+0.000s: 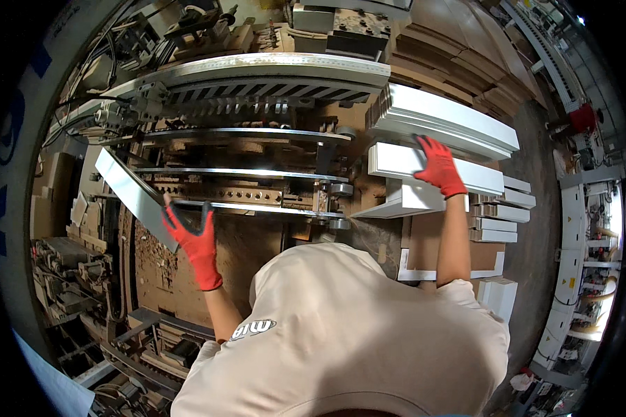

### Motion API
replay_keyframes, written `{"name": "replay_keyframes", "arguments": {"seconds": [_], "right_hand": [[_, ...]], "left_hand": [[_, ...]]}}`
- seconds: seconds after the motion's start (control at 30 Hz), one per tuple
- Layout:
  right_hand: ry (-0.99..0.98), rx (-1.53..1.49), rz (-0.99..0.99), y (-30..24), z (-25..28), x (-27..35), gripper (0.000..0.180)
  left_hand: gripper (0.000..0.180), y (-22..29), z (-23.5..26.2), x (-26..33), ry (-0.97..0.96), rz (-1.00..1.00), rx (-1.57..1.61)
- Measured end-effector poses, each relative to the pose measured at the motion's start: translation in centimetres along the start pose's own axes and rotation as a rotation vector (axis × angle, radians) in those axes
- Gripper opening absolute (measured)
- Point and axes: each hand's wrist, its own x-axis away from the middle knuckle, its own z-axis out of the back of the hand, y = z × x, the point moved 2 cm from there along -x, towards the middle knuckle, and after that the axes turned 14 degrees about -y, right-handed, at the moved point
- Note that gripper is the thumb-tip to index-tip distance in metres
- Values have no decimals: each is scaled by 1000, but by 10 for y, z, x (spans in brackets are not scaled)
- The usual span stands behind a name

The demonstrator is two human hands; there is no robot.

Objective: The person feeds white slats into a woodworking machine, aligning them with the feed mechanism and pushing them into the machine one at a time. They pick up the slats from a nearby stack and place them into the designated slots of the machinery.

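Note:
Both hands wear red gloves. My left hand [191, 240] grips the near end of a long white board [129, 191], which slants up and to the left across the curved metal rails [243, 172] of a woodworking machine. My right hand [438, 165] reaches out to the right and rests flat on top of a stack of white boards [459, 125], fingers spread over the upper panel. My torso in a beige shirt fills the lower middle of the view.
More white panels [497, 222] are piled lower at the right beside a brown cardboard sheet [431, 247]. Brown boards [452, 62] are stacked at the back right. Machine frames and cables crowd the left side [62, 278]. A light conveyor unit [570, 264] runs along the far right.

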Motion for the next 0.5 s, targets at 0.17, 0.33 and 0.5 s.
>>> {"name": "replay_keyframes", "arguments": {"seconds": [0.17,0.33,0.5], "right_hand": [[-214,82,-188,76,-24,10,105],[-93,103,-76,73,-20,22,100],[-24,15,44,-2,37,32,92]], "left_hand": [[87,25,-29,-4,-160,-156,159],[88,58,-56,1,-475,-199,332],[86,83,-86,15,-825,-277,862]]}}
